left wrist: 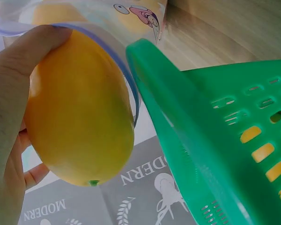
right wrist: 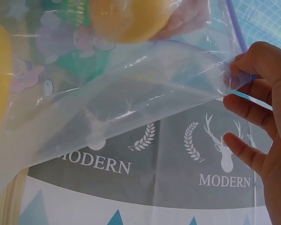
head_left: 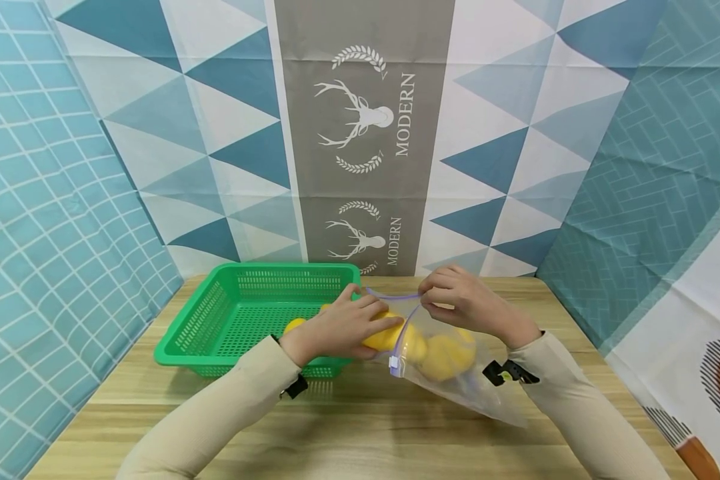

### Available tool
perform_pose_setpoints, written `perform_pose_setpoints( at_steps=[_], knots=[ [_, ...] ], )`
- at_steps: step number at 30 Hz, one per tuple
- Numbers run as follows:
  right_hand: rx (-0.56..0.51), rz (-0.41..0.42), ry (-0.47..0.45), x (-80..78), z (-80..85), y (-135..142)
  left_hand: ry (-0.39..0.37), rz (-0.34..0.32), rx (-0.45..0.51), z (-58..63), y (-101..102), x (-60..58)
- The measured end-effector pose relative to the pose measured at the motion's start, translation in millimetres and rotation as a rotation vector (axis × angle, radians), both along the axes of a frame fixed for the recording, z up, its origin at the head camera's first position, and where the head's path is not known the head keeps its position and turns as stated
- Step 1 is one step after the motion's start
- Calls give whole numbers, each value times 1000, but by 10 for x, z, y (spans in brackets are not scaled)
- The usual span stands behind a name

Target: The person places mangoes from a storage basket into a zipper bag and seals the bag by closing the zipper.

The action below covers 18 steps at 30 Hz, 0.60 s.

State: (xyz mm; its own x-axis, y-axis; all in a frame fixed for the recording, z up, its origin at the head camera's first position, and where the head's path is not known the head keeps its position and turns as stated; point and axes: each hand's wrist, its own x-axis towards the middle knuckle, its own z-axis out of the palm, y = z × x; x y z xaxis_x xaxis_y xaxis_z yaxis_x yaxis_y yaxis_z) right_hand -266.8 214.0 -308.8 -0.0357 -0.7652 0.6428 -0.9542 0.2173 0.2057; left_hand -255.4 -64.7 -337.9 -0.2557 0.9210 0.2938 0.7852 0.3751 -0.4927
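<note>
My left hand (head_left: 345,325) grips a yellow mango (left wrist: 82,112) with a small green stem end, thumb on one side and fingers behind it. In the left wrist view the mango lies at the mouth of a clear zip bag (head_left: 486,397), partly inside its purple-edged opening. At the far corner of that opening, my right hand (head_left: 465,300) pinches the bag's edge between thumb and index finger, other fingers spread loosely. More yellow fruit (head_left: 447,357) sits inside the bag. A white slider (head_left: 393,362) shows at the near end of the purple zip.
Left of the bag stands a green plastic basket (head_left: 168,359) with slotted walls, its right rim close beside my left hand. Yellow fruit (head_left: 294,325) shows inside it, partly hidden by my left arm. Beneath is a wood-grain table (head_left: 336,440), backed by a patterned wall covering (head_left: 360,167).
</note>
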Motion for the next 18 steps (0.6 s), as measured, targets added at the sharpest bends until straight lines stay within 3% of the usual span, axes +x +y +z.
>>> perform_pose_setpoints(
  at_steps=[9, 18],
  knots=[
    [-6, -16, -13, 30, 10, -2, -22, 4, 0, -36, 64, -23],
    [-43, 0, 14, 26, 27, 54, -24, 52, 28, -76, 63, -18]
  ],
)
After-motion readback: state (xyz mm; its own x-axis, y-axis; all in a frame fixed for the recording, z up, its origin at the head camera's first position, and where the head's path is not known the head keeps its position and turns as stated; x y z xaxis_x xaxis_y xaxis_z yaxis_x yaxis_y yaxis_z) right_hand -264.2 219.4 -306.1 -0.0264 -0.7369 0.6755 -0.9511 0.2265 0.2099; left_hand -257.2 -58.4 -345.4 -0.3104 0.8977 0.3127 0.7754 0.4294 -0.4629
